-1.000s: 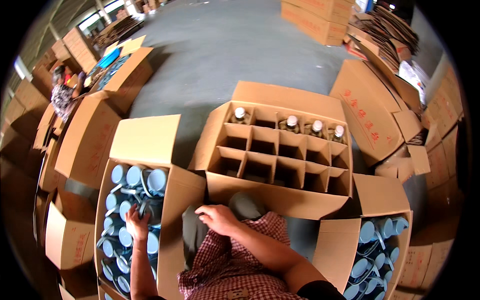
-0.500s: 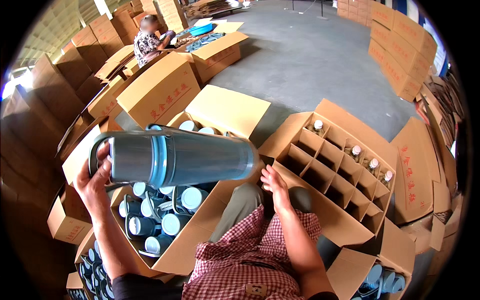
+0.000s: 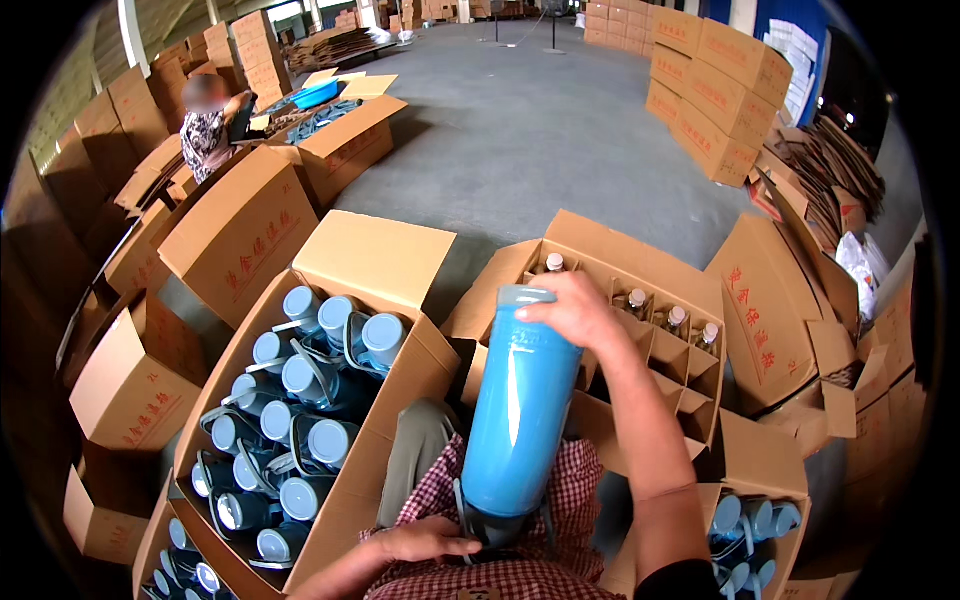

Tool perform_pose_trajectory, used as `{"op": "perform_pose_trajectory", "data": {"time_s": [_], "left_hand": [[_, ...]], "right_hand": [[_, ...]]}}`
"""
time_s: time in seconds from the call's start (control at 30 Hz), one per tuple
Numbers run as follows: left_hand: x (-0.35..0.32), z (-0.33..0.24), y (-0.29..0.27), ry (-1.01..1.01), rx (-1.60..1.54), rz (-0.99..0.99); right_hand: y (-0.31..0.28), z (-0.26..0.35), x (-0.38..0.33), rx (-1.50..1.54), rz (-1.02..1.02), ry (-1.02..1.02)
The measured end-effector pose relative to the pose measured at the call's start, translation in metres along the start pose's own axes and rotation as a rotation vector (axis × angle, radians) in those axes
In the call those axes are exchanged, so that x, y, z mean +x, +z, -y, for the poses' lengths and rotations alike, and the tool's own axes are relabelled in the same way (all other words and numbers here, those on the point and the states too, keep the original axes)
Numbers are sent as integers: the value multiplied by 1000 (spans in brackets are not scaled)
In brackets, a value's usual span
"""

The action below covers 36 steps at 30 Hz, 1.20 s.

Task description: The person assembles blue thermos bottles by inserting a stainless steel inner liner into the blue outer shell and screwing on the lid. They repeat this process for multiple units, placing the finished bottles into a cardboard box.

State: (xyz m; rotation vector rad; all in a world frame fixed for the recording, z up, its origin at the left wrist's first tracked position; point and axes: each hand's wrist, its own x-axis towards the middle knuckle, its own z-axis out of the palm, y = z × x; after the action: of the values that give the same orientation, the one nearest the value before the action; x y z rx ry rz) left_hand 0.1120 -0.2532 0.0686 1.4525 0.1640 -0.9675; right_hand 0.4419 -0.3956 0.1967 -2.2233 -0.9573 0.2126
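head view: right hand (image 3: pixel 572 312) grip atop blue flask (image 3: pixel 518 412), left hand (image 3: pixel 415 545) grip cupping its base

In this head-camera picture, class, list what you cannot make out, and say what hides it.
- Lower end of the blue flask: covered by the left hand.
- Flask's open top: behind the right hand.
- Divided box front cells: hidden by flask and forearm.
- Lower-right box of flasks: cut off by the picture's rim.

We see our right hand (image 3: pixel 575 312) raised in front of us, fingers curled downward, the forearm rising from the lower right edge. Our left hand (image 3: pixel 420 545) lies low against the lap, fingers apparently half closed.
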Motion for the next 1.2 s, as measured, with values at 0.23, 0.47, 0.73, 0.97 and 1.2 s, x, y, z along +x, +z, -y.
{"op": "perform_pose_trajectory", "data": {"time_s": [0.23,0.47,0.73,0.97,1.2], "left_hand": [[-16,-88,-75,976,-655,-211],[121,-123,-205,1031,-734,-554],[45,-171,-205,1564,-518,-128],[66,-198,-239,1497,136,-226],[54,-260,-222,1005,418,-902]], "right_hand": [[41,9,-1,-49,-20,-77],[53,23,15,556,-53,-494],[88,-88,47,625,-52,21],[74,-26,96,994,11,-435],[136,-113,124,692,-227,-10]]}}
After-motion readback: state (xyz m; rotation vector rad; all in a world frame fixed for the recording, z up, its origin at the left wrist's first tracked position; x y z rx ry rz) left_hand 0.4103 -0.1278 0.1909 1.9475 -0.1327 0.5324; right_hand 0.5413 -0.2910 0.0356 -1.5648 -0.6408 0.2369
